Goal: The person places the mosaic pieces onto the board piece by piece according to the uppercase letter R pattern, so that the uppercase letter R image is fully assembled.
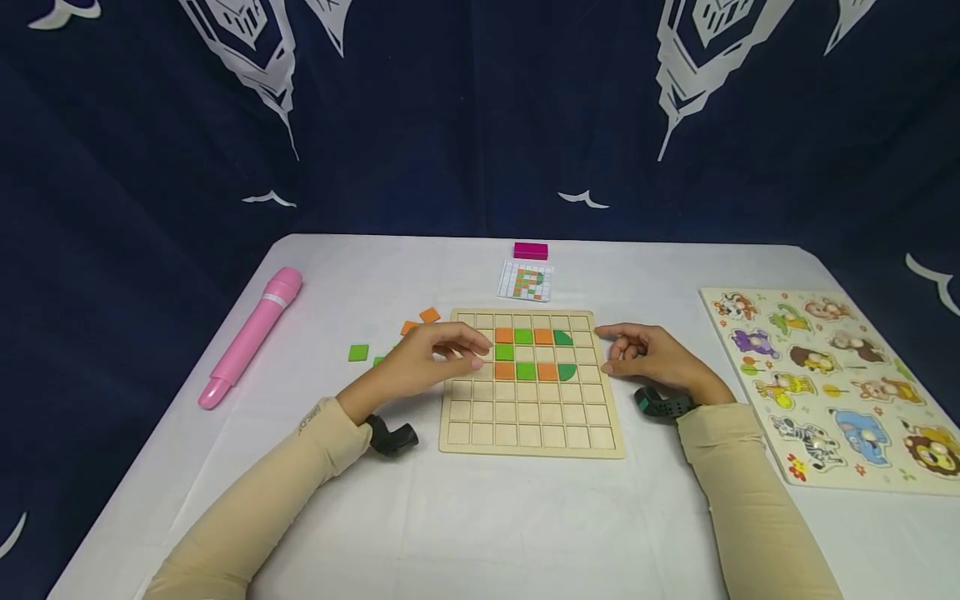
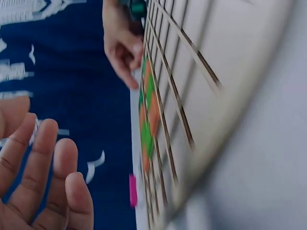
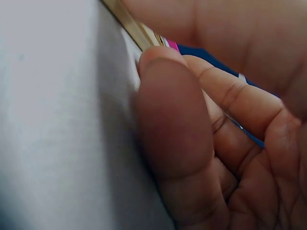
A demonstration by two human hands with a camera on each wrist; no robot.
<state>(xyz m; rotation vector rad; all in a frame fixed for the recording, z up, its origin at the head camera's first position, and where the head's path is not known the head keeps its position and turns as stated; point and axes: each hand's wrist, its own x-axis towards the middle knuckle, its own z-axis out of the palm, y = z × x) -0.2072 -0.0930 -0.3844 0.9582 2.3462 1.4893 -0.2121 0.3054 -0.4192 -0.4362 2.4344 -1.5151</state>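
Note:
A wooden grid board [image 1: 532,414] lies flat, with orange, green and rounded dark green tiles in its upper cells. My left hand [image 1: 420,358] hovers over the board's left edge, fingers loosely bent and apart; in the left wrist view the left hand [image 2: 43,177] holds nothing. At the board's right edge is my right hand [image 1: 652,358], index finger and thumb extended at the rim, other fingers bent. The right wrist view shows that hand [image 3: 230,134] close against the board's edge [image 3: 127,21]. Behind the board lies a pattern card [image 1: 527,281] with a coloured P shape.
Loose green [image 1: 358,353] and orange [image 1: 430,315] tiles lie left of the board, some partly hidden by the left hand. A magenta block [image 1: 531,251] sits behind the card. A pink stick-shaped object [image 1: 251,337] is far left, an animal puzzle board [image 1: 832,387] far right.

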